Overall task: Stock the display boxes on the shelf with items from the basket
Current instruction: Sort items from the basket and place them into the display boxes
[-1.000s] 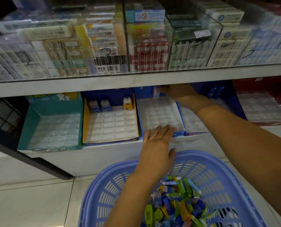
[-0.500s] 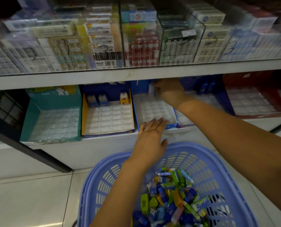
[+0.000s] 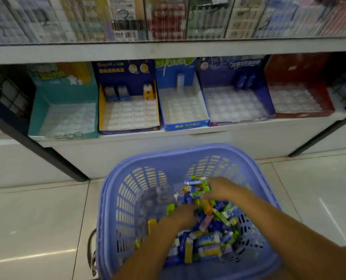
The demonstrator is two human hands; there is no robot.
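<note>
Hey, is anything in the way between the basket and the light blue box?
Nothing visible does. The box is open on top, holding one item at its back wall, and the basket sits on the floor in front. The upper shelf only overhangs the box.

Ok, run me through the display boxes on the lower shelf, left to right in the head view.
Teal box, no items showing → navy box with yellow sides, three small items at its back → light blue box, one upright item → dark blue box, two dark items at its back → red box, no items showing.
</note>
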